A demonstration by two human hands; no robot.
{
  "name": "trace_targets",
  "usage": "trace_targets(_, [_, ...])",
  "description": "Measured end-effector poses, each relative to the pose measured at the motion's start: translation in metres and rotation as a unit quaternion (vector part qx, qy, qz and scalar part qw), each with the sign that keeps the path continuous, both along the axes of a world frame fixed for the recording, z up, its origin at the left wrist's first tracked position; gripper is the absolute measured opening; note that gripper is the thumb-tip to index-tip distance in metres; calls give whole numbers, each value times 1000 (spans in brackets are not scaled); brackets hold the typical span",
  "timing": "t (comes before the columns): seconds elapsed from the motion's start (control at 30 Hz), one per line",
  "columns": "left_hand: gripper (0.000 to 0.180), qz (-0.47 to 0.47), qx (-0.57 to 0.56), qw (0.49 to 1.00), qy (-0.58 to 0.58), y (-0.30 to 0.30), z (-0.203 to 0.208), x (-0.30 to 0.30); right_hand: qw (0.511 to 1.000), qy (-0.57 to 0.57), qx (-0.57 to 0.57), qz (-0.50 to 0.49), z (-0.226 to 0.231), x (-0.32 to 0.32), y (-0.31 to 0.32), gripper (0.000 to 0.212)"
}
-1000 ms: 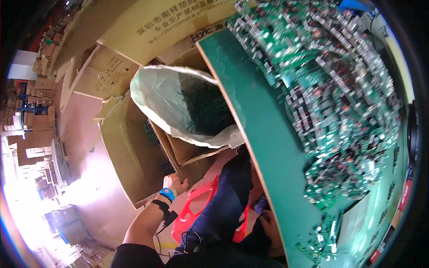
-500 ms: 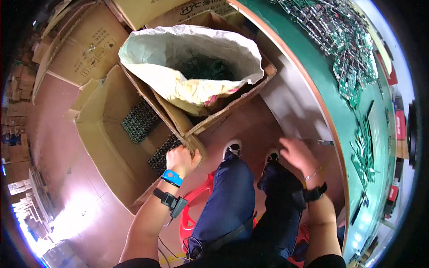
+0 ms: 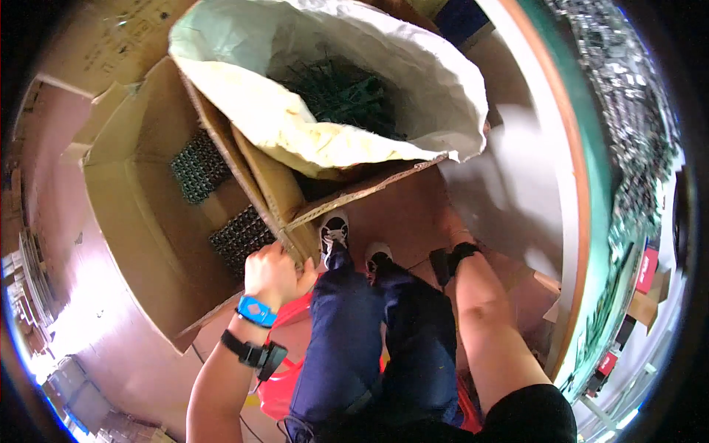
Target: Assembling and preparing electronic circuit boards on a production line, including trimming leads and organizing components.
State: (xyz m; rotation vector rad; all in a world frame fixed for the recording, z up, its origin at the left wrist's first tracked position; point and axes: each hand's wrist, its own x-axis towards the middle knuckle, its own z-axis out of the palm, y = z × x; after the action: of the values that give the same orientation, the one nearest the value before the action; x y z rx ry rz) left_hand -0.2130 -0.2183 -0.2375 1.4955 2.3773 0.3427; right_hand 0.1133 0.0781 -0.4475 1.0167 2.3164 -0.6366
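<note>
My left hand (image 3: 272, 275) is closed over the near corner of an open cardboard box (image 3: 136, 221), its thumb on the right side of the wall. Inside that box lie two dark green blocks of circuit boards (image 3: 201, 166), set in rows. Right beside it stands another cardboard box (image 3: 369, 193), lined with a white woven sack (image 3: 244, 88) whose mouth gapes wide. Thin green scraps (image 3: 347, 96) lie in the sack. My right hand (image 3: 452, 224) reaches low, near the front right of the sack's box; its fingers are dim and blurred, so any hold is unclear.
A green-topped bench (image 3: 591, 155) with a wooden edge curves down the right side, heaped with circuit boards (image 3: 628, 96). A red stool (image 3: 281, 387) is under me, and my shoes (image 3: 334, 230) rest near the boxes. More cardboard (image 3: 118, 37) stands at the far left.
My view has come closer to the boxes and sack. My right arm has stretched forward and down, away from my knee. My left hand still holds the box corner.
</note>
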Motion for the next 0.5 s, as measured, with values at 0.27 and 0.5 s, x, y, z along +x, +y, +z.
trace_targets(0.27, [30, -46, 65, 995, -56, -15, -6, -14, 998, -47, -21, 26, -210, 115, -45, 28])
trace_targets(0.5, [28, -51, 34, 998, -32, -12, -4, -7, 996, 15, 4, -88, -167, 72, -42, 5])
